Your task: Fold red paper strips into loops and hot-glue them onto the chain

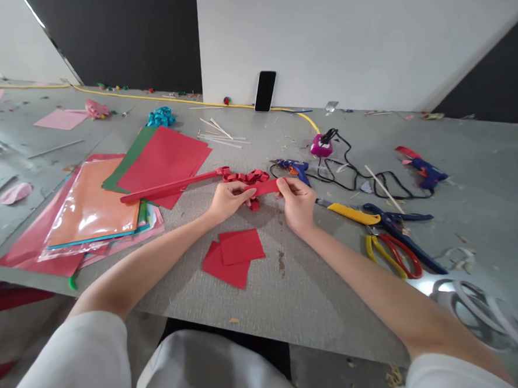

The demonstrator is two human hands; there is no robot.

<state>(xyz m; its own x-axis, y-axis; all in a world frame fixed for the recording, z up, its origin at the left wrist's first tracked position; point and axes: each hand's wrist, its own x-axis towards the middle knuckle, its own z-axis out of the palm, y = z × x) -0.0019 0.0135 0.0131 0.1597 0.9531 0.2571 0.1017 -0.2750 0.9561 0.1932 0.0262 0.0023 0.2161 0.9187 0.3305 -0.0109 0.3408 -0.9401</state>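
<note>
A small strip of red paper (267, 187) is stretched between my two hands above the table. My left hand (232, 201) pinches its left end, and my right hand (297, 202) pinches the right end between thumb and fingers. Just behind them lies a red paper flower (242, 175) with curled loops, partly hidden by my hands. Its long red stem (176, 186) runs left across the sheets. Nearer to me, two red paper squares (242, 247) overlap on the grey table.
Red sheets (164, 159) and a plastic-wrapped orange pack (98, 202) lie left. Rightward are a glue gun (293, 167), a yellow utility knife (354, 213), yellow-and-red-handled pliers (395, 255) and another glue gun (427, 172). A phone (265, 91) leans on the back wall; black cables (352, 170) wind nearby.
</note>
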